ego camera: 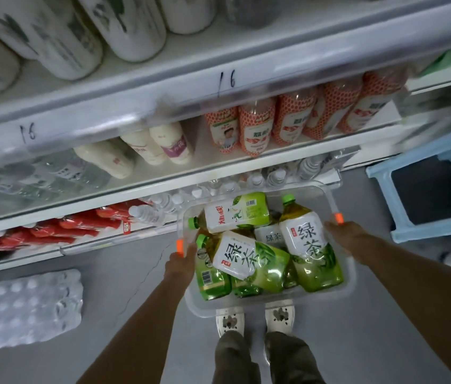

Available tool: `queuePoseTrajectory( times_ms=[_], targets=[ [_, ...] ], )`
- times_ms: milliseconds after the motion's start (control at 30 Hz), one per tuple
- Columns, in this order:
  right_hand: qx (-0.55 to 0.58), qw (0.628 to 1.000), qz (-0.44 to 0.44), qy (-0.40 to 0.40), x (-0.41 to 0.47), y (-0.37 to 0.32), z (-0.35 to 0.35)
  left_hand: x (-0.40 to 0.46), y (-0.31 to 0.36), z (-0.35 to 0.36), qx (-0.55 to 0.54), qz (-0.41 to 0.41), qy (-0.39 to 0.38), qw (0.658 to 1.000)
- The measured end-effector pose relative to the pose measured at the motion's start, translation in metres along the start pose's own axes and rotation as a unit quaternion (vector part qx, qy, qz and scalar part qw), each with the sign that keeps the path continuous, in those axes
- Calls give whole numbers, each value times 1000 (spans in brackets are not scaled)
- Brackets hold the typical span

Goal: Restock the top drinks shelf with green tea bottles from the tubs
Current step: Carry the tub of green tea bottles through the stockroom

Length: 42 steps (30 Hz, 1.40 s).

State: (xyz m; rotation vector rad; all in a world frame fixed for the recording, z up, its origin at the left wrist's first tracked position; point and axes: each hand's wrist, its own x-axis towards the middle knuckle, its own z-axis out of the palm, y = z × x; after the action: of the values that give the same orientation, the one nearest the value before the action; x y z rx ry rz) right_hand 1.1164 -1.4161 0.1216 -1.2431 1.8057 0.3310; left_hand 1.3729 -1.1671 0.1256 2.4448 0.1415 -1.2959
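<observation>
A clear plastic tub [271, 306] hangs above the floor in front of the shelves, over my feet. My left hand [181, 263] grips its left rim beside an orange clip. My right hand [342, 235] grips the right rim by another orange clip. Several green tea bottles [249, 261] with green caps and white labels lie jumbled inside the tub; one [311, 245] lies along the right side. The top shelf [163, 79] above carries white-wrapped bottles [124, 23].
Lower shelves hold orange-patterned bottles [288, 120], milky white bottles [160, 146], water bottles [218, 187] and red packs [66, 231]. A shrink-wrapped case of water [22, 309] lies on the grey floor at left. A light blue stool [434, 187] stands at right.
</observation>
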Motion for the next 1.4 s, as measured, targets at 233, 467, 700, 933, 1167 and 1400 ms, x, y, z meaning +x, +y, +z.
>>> queuePoseTrajectory(
  times_ms=[233,467,700,933,1167,1400],
  targets=[
    [-19,998,-53,7,-84,-12,-36,-83,41,-23,159,180,-8,971],
    [-72,981,-180,23,-216,18,-55,-173,64,-48,254,362,-59,895],
    [80,942,-226,234,-383,116,-51,-267,23,-104,316,603,-68,730],
    [115,868,-122,467,-525,246,-20,-374,-17,-91,333,771,-145,524],
    [161,744,17,649,-625,368,26,-504,-95,-5,315,870,-222,308],
    [180,690,225,664,-724,526,93,-632,-245,84,360,890,-261,105]
  ],
)
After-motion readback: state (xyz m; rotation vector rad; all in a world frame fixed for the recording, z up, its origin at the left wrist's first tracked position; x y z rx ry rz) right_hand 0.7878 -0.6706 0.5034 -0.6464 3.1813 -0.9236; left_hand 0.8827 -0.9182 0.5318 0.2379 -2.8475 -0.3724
